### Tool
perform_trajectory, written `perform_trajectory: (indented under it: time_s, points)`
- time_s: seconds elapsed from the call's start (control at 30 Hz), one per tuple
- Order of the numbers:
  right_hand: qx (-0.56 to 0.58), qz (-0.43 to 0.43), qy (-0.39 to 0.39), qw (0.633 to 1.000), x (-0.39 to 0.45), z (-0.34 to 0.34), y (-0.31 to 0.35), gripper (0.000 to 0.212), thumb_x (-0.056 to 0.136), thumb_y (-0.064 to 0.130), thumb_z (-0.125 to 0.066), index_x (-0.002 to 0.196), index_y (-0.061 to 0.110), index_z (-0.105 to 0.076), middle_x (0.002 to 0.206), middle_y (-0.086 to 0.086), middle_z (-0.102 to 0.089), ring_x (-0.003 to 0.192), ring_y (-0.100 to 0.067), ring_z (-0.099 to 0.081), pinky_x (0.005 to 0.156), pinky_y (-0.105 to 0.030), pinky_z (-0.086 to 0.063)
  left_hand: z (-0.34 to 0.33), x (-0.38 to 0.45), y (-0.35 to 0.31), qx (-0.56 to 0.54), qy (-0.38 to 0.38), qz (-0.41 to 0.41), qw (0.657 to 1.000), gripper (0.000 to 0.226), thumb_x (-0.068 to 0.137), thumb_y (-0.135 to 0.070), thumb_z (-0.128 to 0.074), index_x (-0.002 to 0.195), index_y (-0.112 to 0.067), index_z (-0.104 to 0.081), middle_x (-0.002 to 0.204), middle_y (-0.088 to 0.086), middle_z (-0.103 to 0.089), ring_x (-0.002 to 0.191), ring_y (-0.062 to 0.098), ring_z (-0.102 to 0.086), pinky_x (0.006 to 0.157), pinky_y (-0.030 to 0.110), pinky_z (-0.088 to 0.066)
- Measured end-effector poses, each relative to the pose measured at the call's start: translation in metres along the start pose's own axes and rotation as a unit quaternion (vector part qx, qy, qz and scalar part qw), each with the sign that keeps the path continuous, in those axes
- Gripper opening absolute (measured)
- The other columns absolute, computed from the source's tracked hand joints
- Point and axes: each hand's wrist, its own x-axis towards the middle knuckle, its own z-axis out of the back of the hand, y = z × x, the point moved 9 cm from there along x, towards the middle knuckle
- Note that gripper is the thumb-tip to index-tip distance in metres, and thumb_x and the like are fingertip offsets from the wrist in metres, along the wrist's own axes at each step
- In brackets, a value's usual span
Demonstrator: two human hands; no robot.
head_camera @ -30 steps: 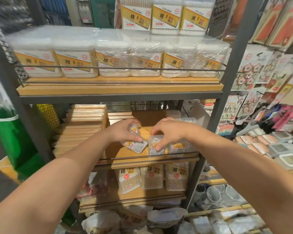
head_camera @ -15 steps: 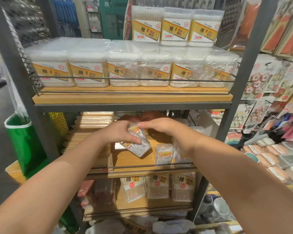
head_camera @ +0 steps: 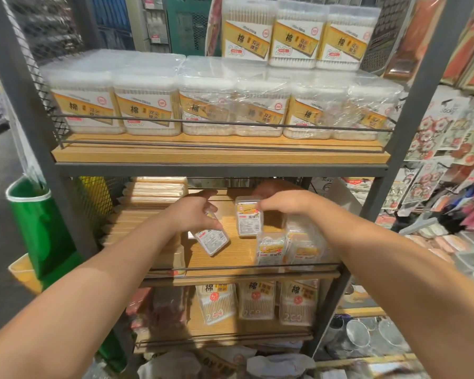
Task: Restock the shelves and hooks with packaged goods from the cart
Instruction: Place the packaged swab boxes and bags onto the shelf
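Stacked flat packs (head_camera: pixel 153 203): piled at the left end of the middle shelf (head_camera: pixel 241 277), just beside the left hand.
Left hand (head_camera: pixel 193 214): fingers curled round a small clear box (head_camera: pixel 211 239), held tilted, label up, low over the shelf board near its centre.
Right hand (head_camera: pixel 282 202): fingertips pinching the top of a second small box (head_camera: pixel 249 216), held upright and just behind the standing row.
Standing row (head_camera: pixel 290 248): small boxes of the same kind upright at the right front of the shelf, behind the wire rail (head_camera: pixel 244 266).
Step in hand: placing small boxes on the middle shelf, one per hand; judged mid-placement, neither box released.
Next move: set the upright box down in line with the row; turn the tilted box upright, label forward, and seat beside it.
Caution: light boxes, likely to topple neighbours if pushed in hard.
Cart: not in view.
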Motion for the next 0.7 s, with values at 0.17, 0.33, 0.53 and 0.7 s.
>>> perform_trajectory:
  time_s: [0.17, 0.33, 0.53, 0.7]
  points:
    - [-0.054, 0.006, 0.003, 0.999, -0.005, 0.003, -0.018, 0.011, 0.085, 0.04, -0.066, 0.087, 0.03, -0.063, 0.114, 0.01, -0.064, 0.1, -0.009, -0.058, 0.091, -0.027, -0.037, -0.013, 0.005, -0.014, 0.024, -0.016, -0.025, 0.999, 0.067, 0.08, -0.037, -0.077, 0.137, -0.013, -0.051, 0.139, -0.006, -0.056, 0.121, 0.016, -0.056, 0.1, 0.037, -0.047]
    - [-0.044, 0.05, 0.001, 0.998, -0.002, -0.007, -0.029, 0.02, 0.087, 0.026, -0.07, 0.101, 0.034, -0.059, 0.099, 0.013, -0.064, 0.098, -0.01, -0.063, 0.096, -0.035, -0.046, -0.032, 0.003, -0.046, 0.086, 0.036, -0.122, 0.988, 0.063, 0.095, -0.033, -0.061, 0.149, -0.016, -0.033, 0.143, 0.005, -0.05, 0.123, 0.019, -0.052, 0.098, 0.028, -0.04]
    - [-0.056, 0.07, -0.002, 0.996, -0.013, -0.006, -0.028, 0.035, 0.094, 0.045, -0.058, 0.122, 0.024, -0.061, 0.12, 0.005, -0.063, 0.111, -0.016, -0.059, 0.101, -0.036, -0.045, -0.038, 0.008, -0.034, 0.131, 0.121, -0.072, 0.981, 0.09, 0.084, -0.005, -0.065, 0.152, -0.026, -0.011, 0.115, 0.007, -0.049, 0.086, 0.014, -0.054, 0.065, 0.029, -0.046]
    - [-0.132, 0.096, -0.006, 0.987, -0.02, -0.01, -0.024, 0.08, 0.083, 0.062, -0.062, 0.15, 0.027, -0.035, 0.151, 0.007, -0.042, 0.139, -0.017, -0.036, 0.117, -0.038, -0.026, -0.027, 0.012, -0.03, 0.082, 0.058, -0.04, 0.994, 0.085, 0.083, -0.015, -0.075, 0.151, -0.018, -0.025, 0.135, 0.005, -0.055, 0.112, 0.021, -0.058, 0.081, 0.027, -0.046]
